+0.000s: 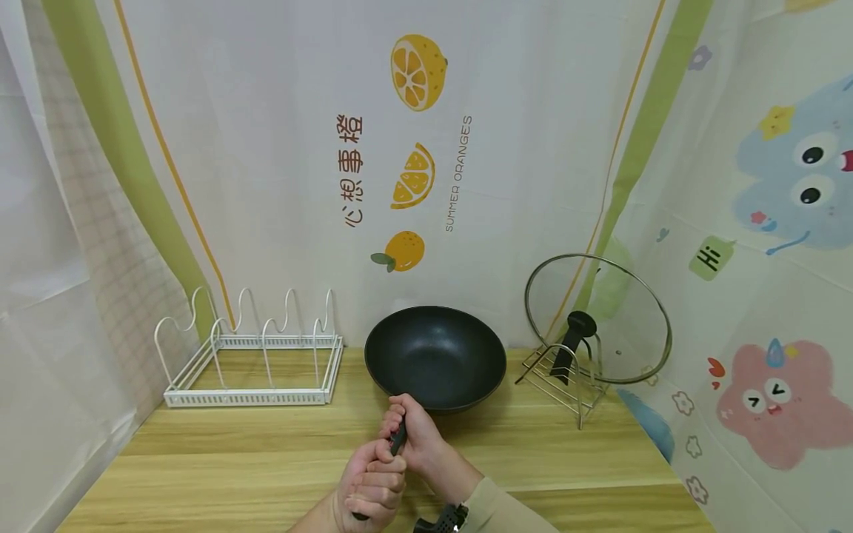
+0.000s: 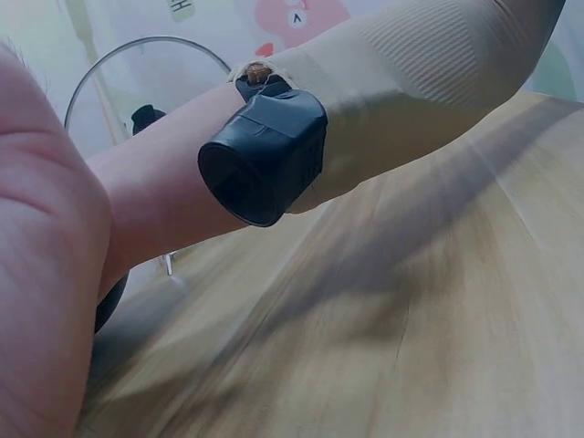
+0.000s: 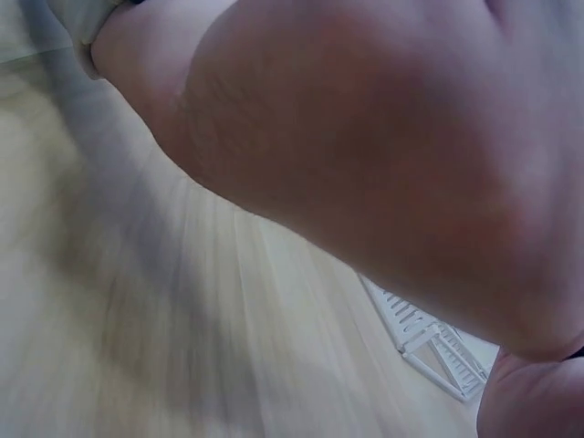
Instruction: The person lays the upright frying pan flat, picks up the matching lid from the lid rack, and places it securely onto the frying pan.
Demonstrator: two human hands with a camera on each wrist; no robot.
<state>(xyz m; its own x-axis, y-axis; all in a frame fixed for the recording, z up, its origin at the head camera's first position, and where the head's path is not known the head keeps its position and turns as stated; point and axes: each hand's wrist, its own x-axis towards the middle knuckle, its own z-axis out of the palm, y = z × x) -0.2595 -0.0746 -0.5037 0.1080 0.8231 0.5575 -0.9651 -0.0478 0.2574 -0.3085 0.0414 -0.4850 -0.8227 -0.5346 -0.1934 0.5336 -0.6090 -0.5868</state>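
Observation:
A black wok (image 1: 433, 355) is tilted with its inside toward me, in the middle of the head view. Both hands grip its black handle (image 1: 398, 437). My left hand (image 1: 375, 485) wraps the end of the handle, whose tip shows below the fist. Closer to the pan, my right hand (image 1: 412, 429) has its fingers curled round the handle. In the left wrist view the left palm (image 2: 41, 265) fills the left side, with the right forearm (image 2: 173, 182) behind it. The right wrist view is mostly filled by blurred skin, and the handle is largely hidden there.
A white wire rack (image 1: 246, 398) stands on the wooden table (image 1: 233, 459) at the left. At the right, a glass lid (image 1: 626, 311) with a black knob leans in a small metal stand (image 1: 560, 392). A printed curtain (image 1: 280, 185) hangs behind the table.

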